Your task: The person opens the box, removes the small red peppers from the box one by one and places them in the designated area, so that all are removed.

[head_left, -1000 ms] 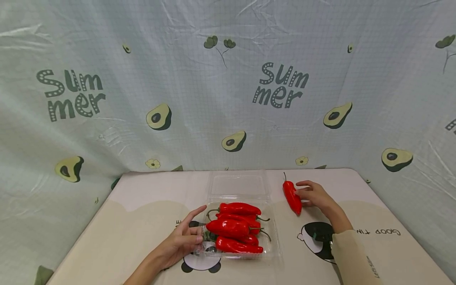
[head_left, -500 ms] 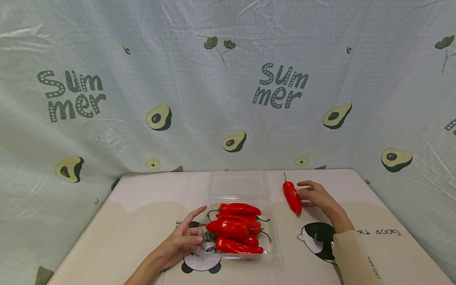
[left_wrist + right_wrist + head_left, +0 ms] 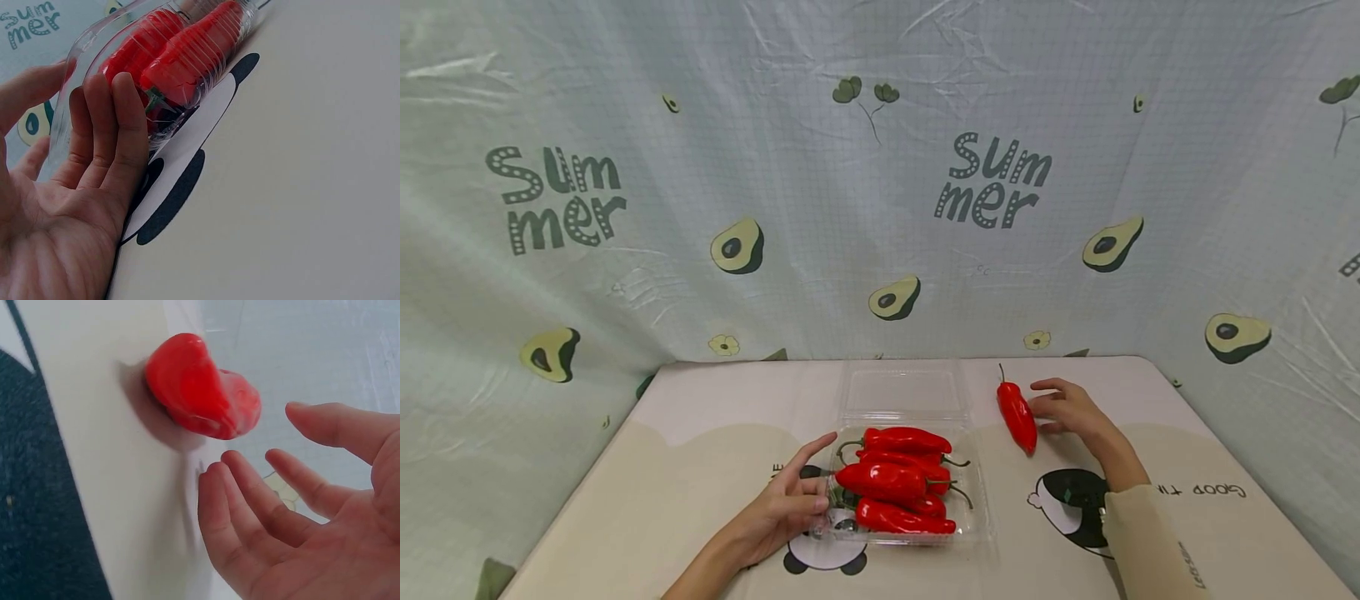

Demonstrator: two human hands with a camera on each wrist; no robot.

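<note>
Several glossy red peppers (image 3: 880,481) with green stems lie in a clear plastic clamshell container (image 3: 977,500), its lid (image 3: 902,390) folded open to the back. My left hand (image 3: 778,504) holds the container's left side, thumb at the rim and fingers against the outer wall, index finger stretched away. In the left wrist view, three fingertips (image 3: 125,94) lie against the plastic. One single red pepper (image 3: 1018,419) lies on the table to the right of the container, stem to the back. My right hand (image 3: 1071,412) is just right of it, fingers loosely spread, a gap showing in the right wrist view.
The table (image 3: 700,467) has a cream cover with printed panda figures and lettering. A pale curtain (image 3: 820,183) with avocado prints rises behind it and along both sides.
My right hand has drawn very slightly to the right, away from the single pepper. The left hand, the container and the peppers stay put.
</note>
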